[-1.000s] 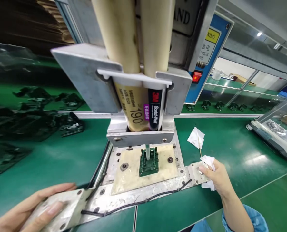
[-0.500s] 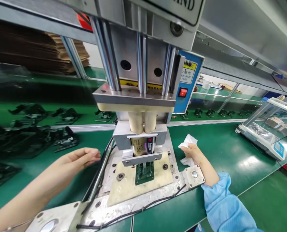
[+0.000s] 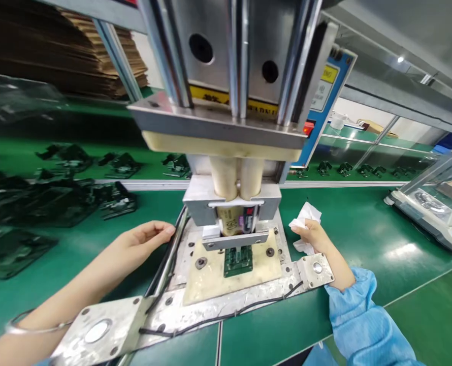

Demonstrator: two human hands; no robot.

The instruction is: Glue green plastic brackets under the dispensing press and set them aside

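A metal press with a twin adhesive cartridge (image 3: 236,219) stands over a small green circuit part (image 3: 237,260) seated on a cream fixture plate (image 3: 211,280). My left hand (image 3: 140,241) is stretched out flat, fingers together, its tips at the black cables by the left edge of the machine base. It holds nothing. To the right of the base, my right hand (image 3: 313,237) is closed round a crumpled white wipe (image 3: 304,215). A push-button plate (image 3: 316,269) lies just in front of that hand, and a second one (image 3: 96,331) lies under my left forearm.
Dark plastic parts and trays (image 3: 54,201) crowd the green mat on the left. A scale under a clear cover (image 3: 435,206) sits at the right. More small black parts (image 3: 344,168) line the far conveyor. A blue warning panel with a red switch (image 3: 309,128) is behind the press.
Both hands left the two button plates a second ago. The left moved forward to the base's left edge and the right drew up beside the base with the wipe. The view pulled back.
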